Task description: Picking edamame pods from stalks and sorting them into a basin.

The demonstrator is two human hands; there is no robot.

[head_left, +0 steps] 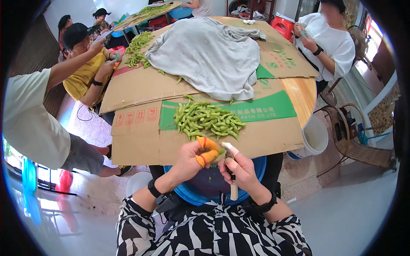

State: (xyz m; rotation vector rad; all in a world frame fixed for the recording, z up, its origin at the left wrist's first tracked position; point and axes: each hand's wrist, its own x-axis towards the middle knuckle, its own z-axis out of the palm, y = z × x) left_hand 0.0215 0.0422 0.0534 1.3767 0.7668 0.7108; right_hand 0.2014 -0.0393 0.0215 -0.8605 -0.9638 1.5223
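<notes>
My left hand (188,161), with orange covers on its thumb and a finger, pinches a green bean pod (221,151) above the blue basin (259,167) on my lap side of the table. Close against it, my right hand (244,170) has white wrapping on a fingertip and grips a small tool with a pale handle (234,190). The tool's working end is hidden by the fingers. Just beyond both hands, a pile of green bean pods (207,119) lies on the cardboard (141,143).
A grey cloth (205,51) covers a mound mid-table. More pods (139,47) lie far left. People sit at left and right, and one stands at left. A white bucket (316,135) and a wicker chair (363,147) stand at right.
</notes>
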